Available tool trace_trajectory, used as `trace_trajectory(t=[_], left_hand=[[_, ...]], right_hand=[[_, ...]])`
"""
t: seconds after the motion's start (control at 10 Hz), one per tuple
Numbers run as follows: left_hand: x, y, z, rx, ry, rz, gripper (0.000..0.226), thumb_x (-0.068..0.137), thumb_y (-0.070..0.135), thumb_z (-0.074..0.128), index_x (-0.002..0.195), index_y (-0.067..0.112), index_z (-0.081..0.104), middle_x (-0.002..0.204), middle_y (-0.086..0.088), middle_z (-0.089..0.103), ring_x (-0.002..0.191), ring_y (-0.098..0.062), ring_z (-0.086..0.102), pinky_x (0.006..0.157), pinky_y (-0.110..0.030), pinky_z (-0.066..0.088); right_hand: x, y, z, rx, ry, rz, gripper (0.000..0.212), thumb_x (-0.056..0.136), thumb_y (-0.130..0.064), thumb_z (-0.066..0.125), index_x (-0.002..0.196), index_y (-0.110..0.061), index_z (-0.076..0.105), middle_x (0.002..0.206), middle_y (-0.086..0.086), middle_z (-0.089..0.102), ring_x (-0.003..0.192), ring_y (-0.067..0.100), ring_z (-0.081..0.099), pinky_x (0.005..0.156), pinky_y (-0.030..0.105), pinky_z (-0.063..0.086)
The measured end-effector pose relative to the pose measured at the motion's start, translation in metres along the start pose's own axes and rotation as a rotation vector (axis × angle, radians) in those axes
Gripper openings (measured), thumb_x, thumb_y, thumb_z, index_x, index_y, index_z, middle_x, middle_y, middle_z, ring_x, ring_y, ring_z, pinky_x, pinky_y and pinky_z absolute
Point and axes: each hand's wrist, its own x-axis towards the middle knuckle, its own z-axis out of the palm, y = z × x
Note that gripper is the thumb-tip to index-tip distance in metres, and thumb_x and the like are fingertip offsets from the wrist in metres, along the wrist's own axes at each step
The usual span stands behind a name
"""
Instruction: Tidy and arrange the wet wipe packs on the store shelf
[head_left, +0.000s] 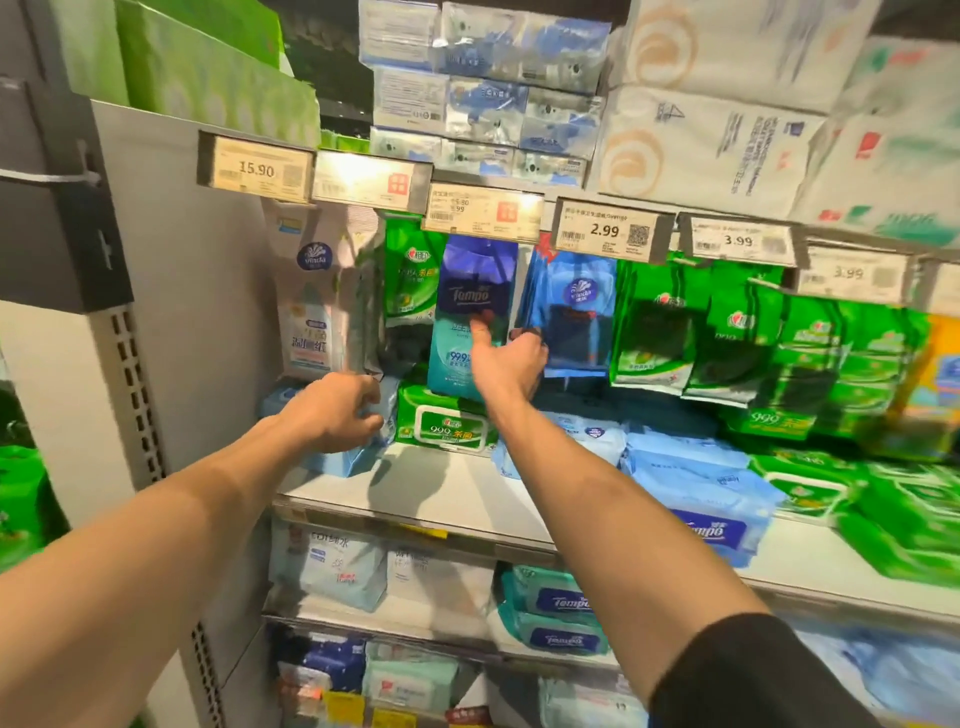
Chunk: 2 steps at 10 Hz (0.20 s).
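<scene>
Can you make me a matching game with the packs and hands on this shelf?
Things:
1. Tempo pack
2. flat green pack
3. left hand
4. 2.99 tag

Places:
A. on the shelf edge above the hanging packs
B. on a light blue pack
C. under the right hand thumb
D. lying on the shelf between both arms

Pairs: 1-C, 2-D, 3-B, 4-A

Navy-and-teal Tempo pack, blue Vinda pack, green hanging packs, pale-blue flat packs, yellow-white price tags, black sleeve.
</scene>
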Motion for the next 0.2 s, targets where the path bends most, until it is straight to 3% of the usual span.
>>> trace_trajectory(t=[0.1, 0.2], left_hand=[[0.002, 0.01, -0.006, 0.019, 0.03, 0.044, 0.032, 0.087, 0.033, 0.061, 0.114, 0.016, 0.062, 0.115, -0.008, 0.066, 0.092, -0.023, 0.059, 0.081, -0.035, 0.051], [0.009, 0.027, -0.007, 0.007, 0.055, 0.095, 0.034, 0.086, 0.038, 0.065, 0.111, 0.016, 0.063, 0.111, -0.009, 0.067, 0.095, -0.027, 0.062, 0.083, -0.038, 0.053]], right_hand=[[-0.001, -0.001, -0.009, -0.114, -0.036, -0.014, 0.07, 0.082, -0.06, 0.066, 0.12, -0.002, 0.055, 0.125, 0.017, 0.056, 0.115, 0.037, 0.057, 0.092, 0.041, 0.047], [-0.01, 0.0, -0.011, -0.154, -0.207, -0.028, 0.077, 0.076, -0.066, 0.066, 0.121, -0.004, 0.058, 0.124, 0.015, 0.062, 0.115, 0.034, 0.059, 0.091, 0.04, 0.049]])
